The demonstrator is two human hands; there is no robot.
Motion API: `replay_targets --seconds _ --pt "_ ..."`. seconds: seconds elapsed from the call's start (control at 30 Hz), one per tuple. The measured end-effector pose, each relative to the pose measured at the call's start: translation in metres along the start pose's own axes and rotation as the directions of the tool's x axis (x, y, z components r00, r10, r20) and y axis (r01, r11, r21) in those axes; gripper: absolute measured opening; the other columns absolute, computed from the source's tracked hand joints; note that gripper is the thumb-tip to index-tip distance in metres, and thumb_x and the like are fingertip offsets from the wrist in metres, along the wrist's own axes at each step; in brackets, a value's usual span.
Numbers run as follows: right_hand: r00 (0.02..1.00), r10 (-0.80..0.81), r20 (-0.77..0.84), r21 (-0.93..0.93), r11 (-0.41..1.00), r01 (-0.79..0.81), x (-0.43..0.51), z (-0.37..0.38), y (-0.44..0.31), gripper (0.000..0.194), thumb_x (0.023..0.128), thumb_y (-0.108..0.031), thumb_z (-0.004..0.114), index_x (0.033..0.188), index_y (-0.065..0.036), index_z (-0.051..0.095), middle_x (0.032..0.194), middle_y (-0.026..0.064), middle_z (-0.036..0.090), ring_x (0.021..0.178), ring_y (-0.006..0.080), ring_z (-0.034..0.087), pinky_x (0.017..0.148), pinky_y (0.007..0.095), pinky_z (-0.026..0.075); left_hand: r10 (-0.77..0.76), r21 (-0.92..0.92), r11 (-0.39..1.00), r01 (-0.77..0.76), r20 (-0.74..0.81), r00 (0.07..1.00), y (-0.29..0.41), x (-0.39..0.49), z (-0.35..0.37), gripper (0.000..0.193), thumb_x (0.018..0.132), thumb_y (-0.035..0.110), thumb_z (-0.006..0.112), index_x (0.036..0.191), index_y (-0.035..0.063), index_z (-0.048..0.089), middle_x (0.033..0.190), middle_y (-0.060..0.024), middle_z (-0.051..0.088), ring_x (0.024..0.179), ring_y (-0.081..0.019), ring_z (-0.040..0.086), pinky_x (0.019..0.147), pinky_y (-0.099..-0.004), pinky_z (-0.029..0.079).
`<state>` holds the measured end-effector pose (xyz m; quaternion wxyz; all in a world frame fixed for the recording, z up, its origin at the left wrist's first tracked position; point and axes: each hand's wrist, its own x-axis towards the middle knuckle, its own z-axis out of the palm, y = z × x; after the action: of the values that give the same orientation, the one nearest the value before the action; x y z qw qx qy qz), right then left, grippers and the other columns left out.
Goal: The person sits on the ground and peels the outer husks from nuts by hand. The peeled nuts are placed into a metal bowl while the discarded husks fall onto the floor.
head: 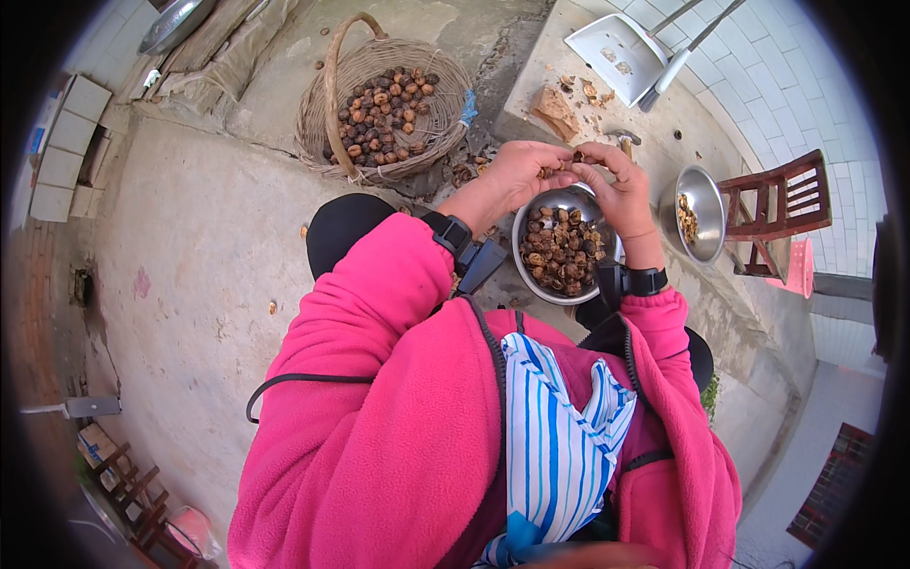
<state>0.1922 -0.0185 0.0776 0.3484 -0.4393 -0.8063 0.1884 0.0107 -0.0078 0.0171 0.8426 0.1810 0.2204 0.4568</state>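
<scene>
Both my hands are raised together above the far rim of a metal bowl (525,274) holding cracked walnuts (561,252). My left hand (522,169) grips a broken walnut piece (549,172) between thumb and fingers. Close against it, my right hand (617,186) pinches a dark piece of walnut shell (579,156); the fingers partly hide both pieces. Just beyond my right hand lies a hammer (624,135) on the concrete ledge. A second metal bowl (704,235) with walnut kernels (687,219) sits to the right.
A wicker basket (455,71) of whole walnuts (384,107) stands at the far left, its handle arching up. A rough stone (554,112), shell bits (590,89) and a dustpan (622,57) with a brush (665,80) are on the ledge (530,85). A wooden chair (775,199) stands right.
</scene>
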Motion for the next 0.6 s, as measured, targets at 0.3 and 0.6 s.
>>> replay_targets --seconds 0.3,0.6 --pt "0.968 -0.087 -0.236 -0.209 0.977 0.037 0.025 0.003 0.002 0.03 0.082 -0.008 0.074 0.111 -0.005 0.069 0.105 0.0122 0.069 0.09 0.0185 0.067 0.081 0.0291 0.052 0.027 -0.285 0.958 -0.013 0.046 0.999 0.014 -0.011 0.013 0.04 0.082 -0.007 0.044 0.119 -0.0229 0.045 0.13 -0.0322 0.045 0.122 -0.0466 0.048 0.11 -0.0499 0.04" --pt "0.983 -0.159 -0.091 -0.188 0.972 0.14 0.009 0.02 -0.013 0.024 0.075 -0.002 0.072 0.098 -0.004 0.07 0.085 0.0101 0.065 0.081 0.0261 0.062 0.073 0.0344 0.051 0.043 -0.245 0.969 -0.022 0.083 0.996 0.012 -0.008 0.009 0.051 0.08 -0.004 0.045 0.129 -0.0189 0.042 0.127 -0.027 0.05 0.12 -0.0341 0.052 0.107 -0.0464 0.043"
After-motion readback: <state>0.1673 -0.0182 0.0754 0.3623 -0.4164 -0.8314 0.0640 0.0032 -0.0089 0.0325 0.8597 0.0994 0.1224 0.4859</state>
